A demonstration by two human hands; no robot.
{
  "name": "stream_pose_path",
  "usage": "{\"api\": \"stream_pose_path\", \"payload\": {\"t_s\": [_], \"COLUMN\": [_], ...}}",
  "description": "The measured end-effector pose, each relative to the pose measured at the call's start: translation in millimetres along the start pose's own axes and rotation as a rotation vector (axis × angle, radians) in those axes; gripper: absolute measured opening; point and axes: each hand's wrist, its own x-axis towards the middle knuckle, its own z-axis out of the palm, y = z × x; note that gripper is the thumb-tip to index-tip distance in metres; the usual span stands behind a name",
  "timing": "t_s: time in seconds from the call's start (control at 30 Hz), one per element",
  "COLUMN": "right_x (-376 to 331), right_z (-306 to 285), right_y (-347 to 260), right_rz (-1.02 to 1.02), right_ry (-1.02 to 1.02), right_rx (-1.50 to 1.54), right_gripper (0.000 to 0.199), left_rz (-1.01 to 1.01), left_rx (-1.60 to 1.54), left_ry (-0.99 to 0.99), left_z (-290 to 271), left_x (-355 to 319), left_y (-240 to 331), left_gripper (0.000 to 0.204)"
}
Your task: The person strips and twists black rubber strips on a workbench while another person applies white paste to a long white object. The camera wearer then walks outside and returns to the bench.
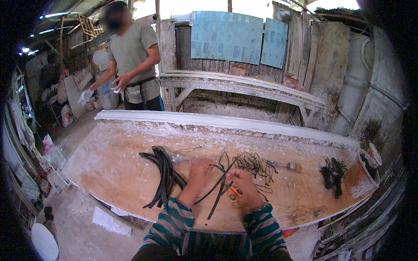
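Note:
Both my hands are over the wooden tabletop. My left hand is closed, its fingertips at the upper end of thin black strips. Across from it, my right hand pinches the same strips where they cross. Their loose ends hang down toward the table's near edge. Orange-handled scissors lie just under my right hand, partly covered by it. Left of my left hand rests a bundle of longer, thicker black strips. Beyond my right hand sits a tangled heap of thin black cords.
A brush lies right of the cords. Farther right are a black clump and a tilted orange-brown bucket. A long white moulding runs along the far edge. Beyond it at left stands another person; a white-dusted bench is behind.

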Motion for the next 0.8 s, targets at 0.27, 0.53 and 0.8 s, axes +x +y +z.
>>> {"api": "stream_pose_path", "payload": {"t_s": [0.27, 0.53, 0.8], "right_x": [0, -1, -5], "right_z": [-17, -28, -34], "right_y": [1, -3, 1], "right_rz": [-0.024, 0.010, -0.112], "right_ry": [-0.026, -0.210, -0.269], "right_rx": [0.091, 0.191, 0.588], "right_gripper": [0.020, 0.018, 0.016], "left_rz": [-0.208, -0.232, -0.283], "left_rx": [0.038, -0.076, -0.166], "left_ry": [0.063, 0.225, 0.179], "left_z": [-18, -23, -23], "left_x": [7, 10, 11], "left_y": [-6, -20, -23], "left_gripper": [0.010, 0.009, 0.009]}}
